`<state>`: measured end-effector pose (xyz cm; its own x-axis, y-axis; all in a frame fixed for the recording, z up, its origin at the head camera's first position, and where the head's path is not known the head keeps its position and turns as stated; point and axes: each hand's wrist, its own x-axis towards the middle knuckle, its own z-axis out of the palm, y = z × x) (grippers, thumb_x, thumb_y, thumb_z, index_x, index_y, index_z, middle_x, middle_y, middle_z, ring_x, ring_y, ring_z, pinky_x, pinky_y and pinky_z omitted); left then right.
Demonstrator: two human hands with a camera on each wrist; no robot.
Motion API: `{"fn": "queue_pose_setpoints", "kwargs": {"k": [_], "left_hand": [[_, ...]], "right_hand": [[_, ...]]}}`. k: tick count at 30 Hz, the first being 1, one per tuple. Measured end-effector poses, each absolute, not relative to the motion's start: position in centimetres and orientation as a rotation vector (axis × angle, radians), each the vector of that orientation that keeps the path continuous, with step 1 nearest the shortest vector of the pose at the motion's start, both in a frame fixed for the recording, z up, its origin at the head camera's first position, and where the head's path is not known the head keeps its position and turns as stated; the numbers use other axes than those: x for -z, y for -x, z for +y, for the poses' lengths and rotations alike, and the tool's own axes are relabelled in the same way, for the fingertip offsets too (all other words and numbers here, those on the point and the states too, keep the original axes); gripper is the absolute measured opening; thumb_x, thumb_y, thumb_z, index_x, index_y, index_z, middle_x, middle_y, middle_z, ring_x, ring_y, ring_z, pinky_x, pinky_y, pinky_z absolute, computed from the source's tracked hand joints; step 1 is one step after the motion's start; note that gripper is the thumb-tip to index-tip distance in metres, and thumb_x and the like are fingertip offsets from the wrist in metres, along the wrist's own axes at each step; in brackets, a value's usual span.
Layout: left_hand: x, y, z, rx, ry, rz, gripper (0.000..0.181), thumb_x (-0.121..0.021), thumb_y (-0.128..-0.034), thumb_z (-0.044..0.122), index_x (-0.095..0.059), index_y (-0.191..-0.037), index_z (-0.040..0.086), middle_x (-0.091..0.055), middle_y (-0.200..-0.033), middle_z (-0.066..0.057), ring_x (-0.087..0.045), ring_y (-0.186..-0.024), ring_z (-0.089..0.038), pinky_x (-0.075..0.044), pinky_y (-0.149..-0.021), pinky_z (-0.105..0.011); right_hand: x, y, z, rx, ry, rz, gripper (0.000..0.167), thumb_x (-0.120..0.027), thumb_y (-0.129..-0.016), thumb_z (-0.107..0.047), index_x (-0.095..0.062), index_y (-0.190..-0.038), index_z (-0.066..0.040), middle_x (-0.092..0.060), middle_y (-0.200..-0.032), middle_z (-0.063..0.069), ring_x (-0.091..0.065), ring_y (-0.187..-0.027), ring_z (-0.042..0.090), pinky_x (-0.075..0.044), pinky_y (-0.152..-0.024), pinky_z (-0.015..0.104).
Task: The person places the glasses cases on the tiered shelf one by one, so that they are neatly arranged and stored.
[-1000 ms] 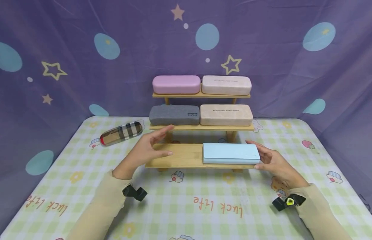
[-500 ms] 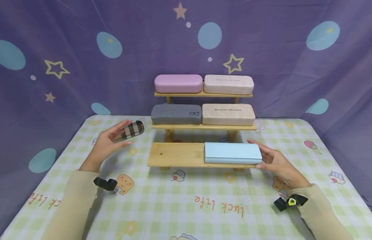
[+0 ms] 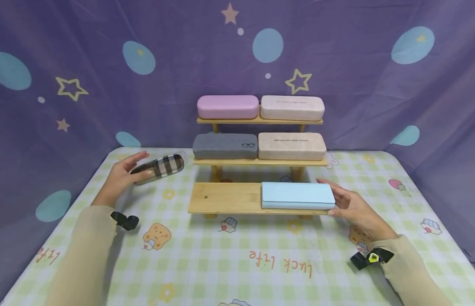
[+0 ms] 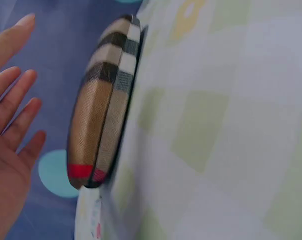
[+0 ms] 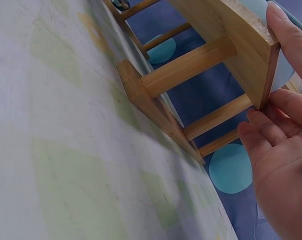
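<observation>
A plaid glasses case (image 3: 166, 166) in tan, black and white, with a red band, lies on the tablecloth left of the stand. My left hand (image 3: 122, 176) is at its near-left end, fingers extended; in the left wrist view a gap shows between that hand (image 4: 11, 110) and the case (image 4: 101, 100). On the right half of the wooden stand's lowest shelf (image 3: 226, 199) lies a light blue glasses case (image 3: 297, 195). My right hand (image 3: 354, 208) holds its right end between thumb and fingers; the right wrist view shows the fingers by the shelf's end.
Above, a grey glasses case (image 3: 225, 145) and a beige one (image 3: 292, 146) share the middle shelf. A pink case (image 3: 228, 107) and a whitish one (image 3: 292, 108) sit on the top shelf. A purple curtain (image 3: 164, 106) hangs behind the checked tablecloth (image 3: 237, 272).
My left hand has moved from the lowest shelf's left end out to the plaid glasses case on the left. The right hand has stayed at the light blue case.
</observation>
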<state>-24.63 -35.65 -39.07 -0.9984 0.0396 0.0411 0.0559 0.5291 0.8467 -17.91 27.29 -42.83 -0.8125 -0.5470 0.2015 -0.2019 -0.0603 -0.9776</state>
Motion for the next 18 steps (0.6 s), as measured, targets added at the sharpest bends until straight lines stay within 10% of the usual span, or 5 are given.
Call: {"fn": "queue_pose_setpoints", "kwargs": {"k": [10,14,18], "left_hand": [[40.5,26.7,-37.0,1.455,0.06,-2.694,0.07,-0.072,-0.0846,0.027,-0.04,-0.145,0.012,-0.039,-0.148,-0.011,-0.026,-0.139,-0.011,-0.017,-0.116,-0.042],[41.1,26.9,-37.0,1.463,-0.017,-2.773,0.074,-0.071,-0.0842,0.036,-0.037,-0.147,0.017,-0.035,-0.151,-0.007,-0.054,-0.102,-0.006,-0.048,-0.088,-0.035],[41.8,27.3,-37.1,1.513,-0.08,-2.795,0.078,-0.071,-0.0821,0.042,-0.035,-0.148,0.019,-0.035,-0.151,-0.005,-0.053,-0.095,-0.001,-0.049,-0.064,-0.019]], "right_hand": [[43.0,18.2,27.4,1.96,0.852,1.949,0.073,-0.056,-0.083,0.018,-0.022,-0.147,0.007,-0.04,-0.146,-0.001,-0.045,-0.127,0.009,-0.046,-0.094,0.02],[43.0,18.1,27.4,1.957,0.852,1.95,0.073,-0.057,-0.083,0.017,-0.021,-0.147,0.007,-0.039,-0.147,-0.001,-0.044,-0.128,0.009,-0.046,-0.094,0.02],[43.0,18.1,27.3,1.954,0.839,1.957,0.074,-0.058,-0.084,0.016,-0.022,-0.147,0.006,-0.04,-0.147,0.0,-0.045,-0.127,0.009,-0.046,-0.094,0.02]]}}
